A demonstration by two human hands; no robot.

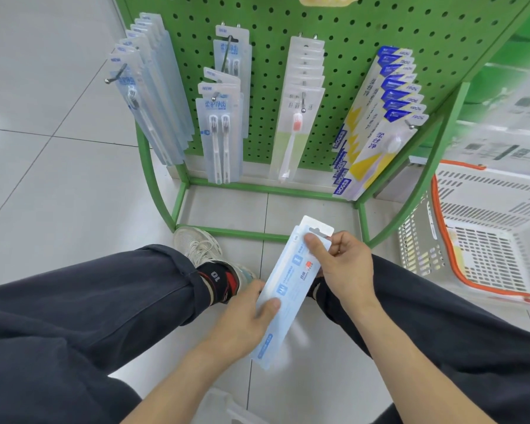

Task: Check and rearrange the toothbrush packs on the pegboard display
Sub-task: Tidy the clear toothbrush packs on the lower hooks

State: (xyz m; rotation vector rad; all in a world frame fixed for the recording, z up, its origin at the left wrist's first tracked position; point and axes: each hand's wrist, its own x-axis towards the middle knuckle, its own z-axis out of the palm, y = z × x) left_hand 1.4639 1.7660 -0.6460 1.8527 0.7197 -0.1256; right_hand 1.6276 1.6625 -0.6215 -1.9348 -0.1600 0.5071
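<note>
A long pale-blue toothbrush pack (288,289) lies slanted between my knees, its printed back facing up. My left hand (245,319) grips its lower part, thumb on top. My right hand (343,267) pinches it near the hang tab. Ahead stands the green pegboard (349,32) with four hooks of packs: clear blue packs (153,96) at the left, twin-brush packs (222,130), white packs with a pink-headed brush (300,105), and blue-and-yellow packs (380,123) at the right.
The green metal frame (257,189) of the stand sits on the tiled floor just beyond my white shoe (202,243). A white plastic basket (487,228) with an orange rim stands to the right. Pale grey floor tiles extend to the left.
</note>
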